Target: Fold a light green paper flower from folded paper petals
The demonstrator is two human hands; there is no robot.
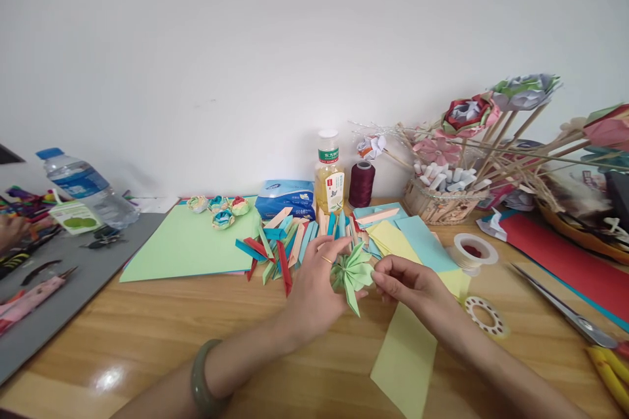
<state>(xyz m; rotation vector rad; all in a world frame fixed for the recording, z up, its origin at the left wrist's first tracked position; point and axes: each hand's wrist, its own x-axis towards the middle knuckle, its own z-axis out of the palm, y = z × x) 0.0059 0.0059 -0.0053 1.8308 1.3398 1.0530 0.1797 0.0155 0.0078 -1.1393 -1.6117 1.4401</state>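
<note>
A green folded paper flower (354,273) is held up over the table between both hands. My left hand (317,291) grips it from the left, with thumb and fingers curved round its edge. On the other side, my right hand (405,281) pinches the tip of a petal between thumb and fingers. Below the right hand lies a yellow paper sheet (405,366). Behind the flower is a heap of folded paper strips (285,262) in red, blue, green and peach.
Green paper (191,245) bears several small rosettes (223,218). A blue tissue pack (285,200), a drink bottle (330,177) and a maroon thread spool (362,184) stand by the wall. Rightward are a flower basket (437,206), a tape roll (474,252) and scissors (574,317). Another person's hand (12,232) shows at far left.
</note>
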